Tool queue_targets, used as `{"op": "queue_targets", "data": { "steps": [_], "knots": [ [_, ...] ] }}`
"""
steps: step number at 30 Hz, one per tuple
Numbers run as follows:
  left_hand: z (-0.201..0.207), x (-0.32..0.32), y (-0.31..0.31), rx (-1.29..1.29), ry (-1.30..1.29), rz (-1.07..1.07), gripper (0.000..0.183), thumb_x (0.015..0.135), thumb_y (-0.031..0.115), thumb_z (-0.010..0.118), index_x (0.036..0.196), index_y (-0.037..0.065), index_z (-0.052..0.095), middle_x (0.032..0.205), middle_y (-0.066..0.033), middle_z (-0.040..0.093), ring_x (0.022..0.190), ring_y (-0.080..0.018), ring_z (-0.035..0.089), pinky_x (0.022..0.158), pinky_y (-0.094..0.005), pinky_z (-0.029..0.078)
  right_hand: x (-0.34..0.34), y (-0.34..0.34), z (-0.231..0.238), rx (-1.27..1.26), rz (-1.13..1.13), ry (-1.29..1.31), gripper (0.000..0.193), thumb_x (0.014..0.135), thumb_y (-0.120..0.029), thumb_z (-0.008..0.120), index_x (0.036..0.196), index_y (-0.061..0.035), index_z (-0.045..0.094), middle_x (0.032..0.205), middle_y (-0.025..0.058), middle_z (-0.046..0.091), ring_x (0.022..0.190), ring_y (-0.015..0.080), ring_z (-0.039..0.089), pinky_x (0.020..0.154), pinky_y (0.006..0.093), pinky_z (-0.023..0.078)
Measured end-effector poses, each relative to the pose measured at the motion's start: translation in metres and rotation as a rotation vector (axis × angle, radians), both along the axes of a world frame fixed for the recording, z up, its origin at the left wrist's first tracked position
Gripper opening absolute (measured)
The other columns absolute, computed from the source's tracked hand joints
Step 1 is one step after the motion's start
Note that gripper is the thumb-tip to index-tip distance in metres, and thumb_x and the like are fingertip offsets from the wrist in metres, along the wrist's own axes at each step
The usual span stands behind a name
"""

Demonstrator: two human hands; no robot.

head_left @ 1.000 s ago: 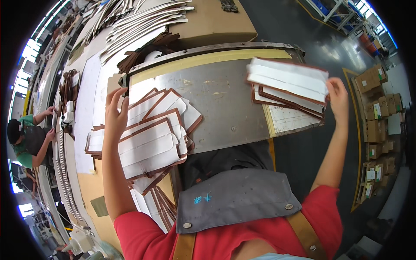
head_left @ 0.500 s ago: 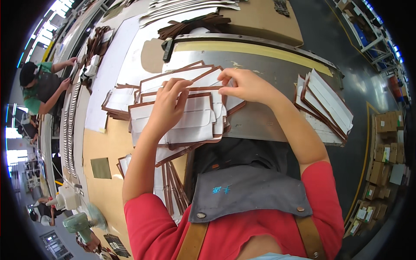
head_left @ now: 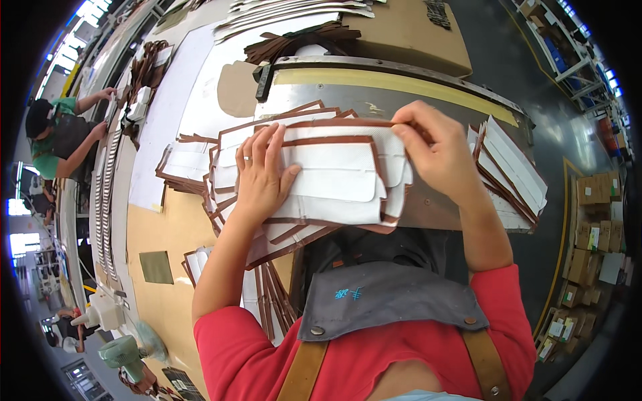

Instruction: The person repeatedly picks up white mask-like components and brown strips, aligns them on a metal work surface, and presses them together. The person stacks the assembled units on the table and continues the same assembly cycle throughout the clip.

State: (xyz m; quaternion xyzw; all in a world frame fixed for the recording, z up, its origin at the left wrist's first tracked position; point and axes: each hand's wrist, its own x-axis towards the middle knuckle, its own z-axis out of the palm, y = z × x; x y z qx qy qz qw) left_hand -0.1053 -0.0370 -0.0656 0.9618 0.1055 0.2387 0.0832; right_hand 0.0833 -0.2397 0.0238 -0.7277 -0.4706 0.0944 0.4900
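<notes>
A heap of white panels with brown edging (head_left: 334,174) lies in front of me, part on a metal plate and part on the table. My left hand (head_left: 261,179) rests on the top panel with its fingers stretched out, a ring on one of them. The thumb and fingers of my right hand (head_left: 436,148) pinch the upper right corner of a white panel (head_left: 383,134) just under the top one. How many layers are in that pinch is hidden. More edged panels (head_left: 186,160) are stacked to the left of the heap.
Another stack of edged panels (head_left: 511,174) sits at the plate's right end. Behind the metal plate (head_left: 435,194) runs a raised bar (head_left: 401,67). Brown strips (head_left: 301,41) lie beyond it. A co-worker (head_left: 63,134) works at a bench on the far left.
My right hand has moved right and now grips a panel corner. The upper panels have shifted right, and my left hand has flattened onto the top one.
</notes>
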Motion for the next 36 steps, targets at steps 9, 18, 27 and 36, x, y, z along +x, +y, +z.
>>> {"op": "queue_targets", "data": {
  "steps": [9, 18, 27, 36],
  "knots": [
    [0.002, 0.000, 0.001, 0.001, 0.162, 0.021, 0.067, 0.086, 0.030, 0.059, 0.142, 0.010, 0.028, 0.142, -0.0108, 0.032, 0.131, -0.0296, 0.028, 0.110, -0.0487, 0.016, 0.090, -0.082, 0.056, 0.385, -0.734, -0.451, 0.012, 0.094, -0.009, 0.050, 0.103, -0.0041, 0.058, 0.085, 0.0022, 0.058, 0.070, 0.0076, 0.054, 0.062, 0.0198, 0.046],
    [0.033, 0.035, -0.056, -0.102, 0.283, -0.478, 0.021, 0.082, 0.019, 0.064, 0.103, 0.015, 0.063, 0.115, -0.0010, 0.058, 0.113, -0.0237, 0.048, 0.100, -0.0392, 0.032, 0.077, -0.073, 0.105, 0.243, -0.139, -0.491, 0.014, 0.095, -0.012, 0.052, 0.104, -0.0029, 0.058, 0.090, -0.0025, 0.059, 0.073, 0.0033, 0.052, 0.062, 0.0175, 0.042],
    [0.089, 0.052, -0.095, -0.195, -0.216, -0.976, 0.016, 0.077, 0.015, 0.069, 0.085, 0.006, 0.059, 0.082, -0.0083, 0.062, 0.064, -0.0201, 0.059, 0.054, -0.0308, 0.048, 0.151, -0.016, 0.017, -0.050, 0.055, 0.256, 0.011, 0.090, -0.018, 0.057, 0.096, -0.0090, 0.059, 0.072, -0.0096, 0.047, 0.063, -0.0007, 0.042, 0.054, 0.0141, 0.033],
    [0.001, 0.158, 0.005, 0.211, 0.194, -0.039, 0.042, 0.090, 0.030, 0.052, 0.124, 0.006, 0.049, 0.133, -0.0135, 0.047, 0.120, -0.0358, 0.045, 0.099, -0.0421, 0.037, 0.165, 0.009, -0.082, -0.276, -0.305, -0.078, 0.013, 0.086, -0.012, 0.056, 0.089, -0.0003, 0.055, 0.075, 0.0104, 0.057, 0.064, 0.0242, 0.056, 0.061, 0.0350, 0.046]
  ]
}}
